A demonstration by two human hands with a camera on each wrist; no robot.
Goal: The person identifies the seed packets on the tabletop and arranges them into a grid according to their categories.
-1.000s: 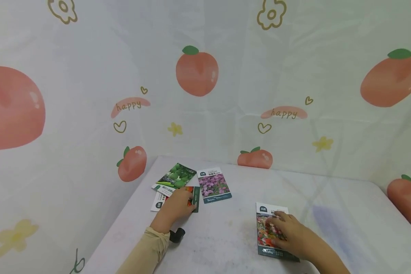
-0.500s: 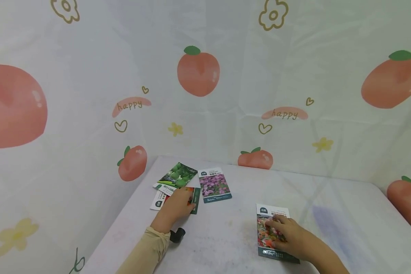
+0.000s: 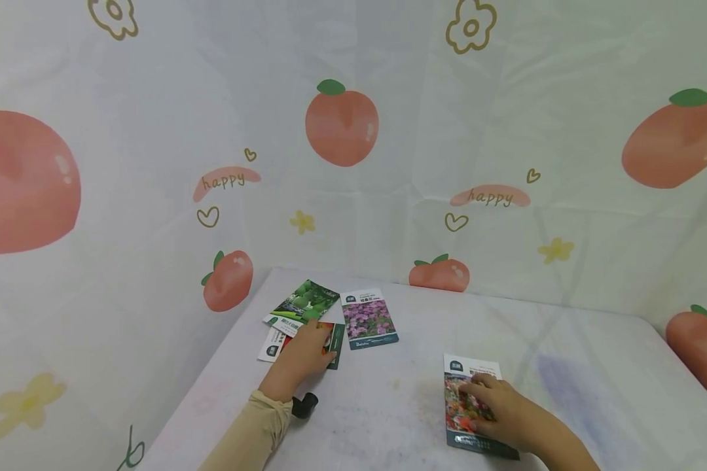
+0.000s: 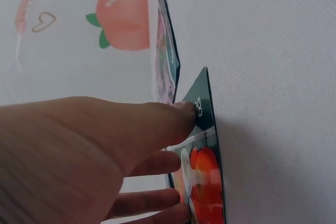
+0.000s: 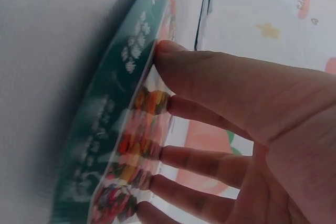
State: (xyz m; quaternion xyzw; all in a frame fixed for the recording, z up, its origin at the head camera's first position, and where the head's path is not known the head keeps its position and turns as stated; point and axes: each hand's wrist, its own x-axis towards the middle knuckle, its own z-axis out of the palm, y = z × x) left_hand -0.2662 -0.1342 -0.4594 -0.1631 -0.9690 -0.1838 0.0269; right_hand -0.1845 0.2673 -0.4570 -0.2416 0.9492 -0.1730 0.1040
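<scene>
In the head view my left hand [image 3: 302, 356] rests on a seed packet with a dark green end [image 3: 337, 343]. The left wrist view shows the thumb on that end and the fingertips on the packet's red picture [image 4: 206, 182]. Overlapping it behind is a green seed packet [image 3: 306, 302]. A white packet end [image 3: 271, 345] shows left of the hand; whether it belongs to the red one I cannot tell. My right hand [image 3: 501, 409] lies on a flower seed packet [image 3: 456, 405], its spread fingertips touching the face and the thumb near the dark green end [image 5: 113, 87].
A purple flower seed packet [image 3: 370, 319] lies just right of the left pile. A small black cylindrical piece [image 3: 304, 405] sits by the left wrist, below the sleeve cuff. The white table [image 3: 389, 405] meets a fruit-printed cloth [image 3: 389, 222] at back and left.
My right hand and the flower packet have shifted slightly nearer and to the right. The left hand stays nearly still; the red packet's dark end has moved slightly nearer.
</scene>
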